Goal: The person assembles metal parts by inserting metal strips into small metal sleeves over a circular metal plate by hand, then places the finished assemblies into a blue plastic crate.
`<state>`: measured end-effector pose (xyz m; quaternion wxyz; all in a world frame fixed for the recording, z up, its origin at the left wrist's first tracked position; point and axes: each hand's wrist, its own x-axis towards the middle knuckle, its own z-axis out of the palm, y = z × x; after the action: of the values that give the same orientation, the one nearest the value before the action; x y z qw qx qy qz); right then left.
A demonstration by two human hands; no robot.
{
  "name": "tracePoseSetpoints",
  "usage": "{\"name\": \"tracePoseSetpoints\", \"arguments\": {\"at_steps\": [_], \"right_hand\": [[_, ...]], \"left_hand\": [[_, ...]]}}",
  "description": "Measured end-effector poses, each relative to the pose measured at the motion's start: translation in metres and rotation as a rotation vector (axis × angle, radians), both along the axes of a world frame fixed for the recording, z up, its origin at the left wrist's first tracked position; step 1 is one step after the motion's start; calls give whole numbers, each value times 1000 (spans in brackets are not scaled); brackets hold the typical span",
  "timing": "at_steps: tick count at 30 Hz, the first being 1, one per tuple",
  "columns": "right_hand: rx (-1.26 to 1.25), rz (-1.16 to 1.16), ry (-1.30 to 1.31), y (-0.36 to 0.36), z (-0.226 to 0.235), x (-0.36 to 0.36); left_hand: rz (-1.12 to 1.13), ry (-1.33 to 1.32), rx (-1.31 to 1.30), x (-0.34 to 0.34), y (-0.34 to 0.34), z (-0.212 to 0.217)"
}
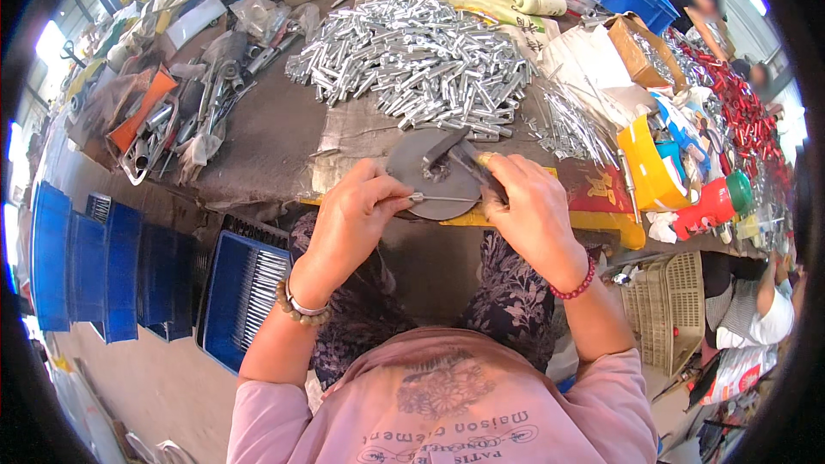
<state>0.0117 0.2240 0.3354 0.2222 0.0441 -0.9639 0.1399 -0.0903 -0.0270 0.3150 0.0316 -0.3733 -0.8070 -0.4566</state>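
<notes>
My left hand (358,213) pinches one end of a thin metal rod (451,198), where a small silver piece sits at the fingertips. The rod lies level across the near part of a round grey plate (404,159) at the table's front edge. My right hand (531,210) is closed around a dark tool that looks like a hammer (447,148), its head over the plate. The rod's other end reaches close to my right thumb; I cannot tell if they touch. Beyond the plate spreads a big pile of short silver metal tubes (412,60).
Thin loose rods (571,125) lie right of the pile, near a yellow container (650,163) and a red bottle (706,210). Blue bins (120,266) and a blue tray of rods (225,292) stand at left, a beige crate (662,309) at right. Other people are farther right.
</notes>
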Motion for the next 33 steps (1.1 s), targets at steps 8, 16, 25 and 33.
{"name": "tracePoseSetpoints", "arguments": {"at_steps": [8, 16, 25, 33], "right_hand": [[-218, 139, 138, -21, 19, 36], [-132, 150, 156, -23, 12, 38], [-115, 122, 65, -24, 11, 42], [-11, 145, 102, -25, 8, 48]], "left_hand": [[-21, -59, 12, -2, -3, -3], [-43, -15, -2, -4, -1, 2], [-26, -23, -53, -4, -3, 0], [-37, -13, 1, -6, -3, -1]]}}
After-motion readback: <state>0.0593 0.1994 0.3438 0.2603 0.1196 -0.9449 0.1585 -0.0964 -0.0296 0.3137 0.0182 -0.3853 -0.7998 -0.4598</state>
